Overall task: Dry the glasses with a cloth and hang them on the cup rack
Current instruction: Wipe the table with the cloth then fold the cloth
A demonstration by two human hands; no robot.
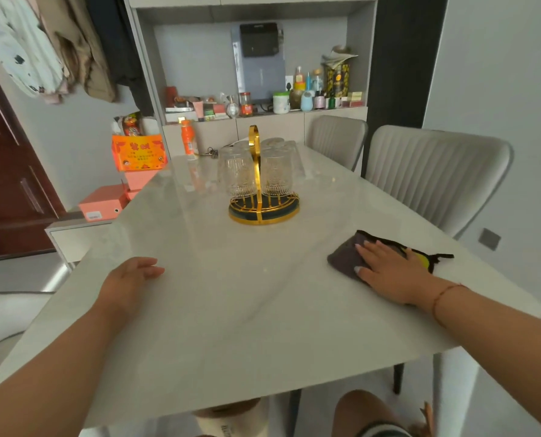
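Observation:
A gold cup rack (pixel 256 159) with a round dark base stands in the middle of the table. Several clear ribbed glasses (pixel 236 173) hang upside down on it, on both sides of the tall handle. A dark grey cloth (pixel 346 258) with black trim and a yellow patch lies on the table near the right edge. My right hand (pixel 389 268) lies flat on the cloth with straight fingers. My left hand (pixel 133 275) rests on the table at the left, fingers relaxed, holding nothing.
The pale marble table (pixel 231 310) has an orange bottle (pixel 189 140) and keys at its far end. Two grey chairs (pixel 433 175) stand along the right side. Orange boxes (pixel 138 151) are stacked off the left edge, and a cluttered shelf stands behind.

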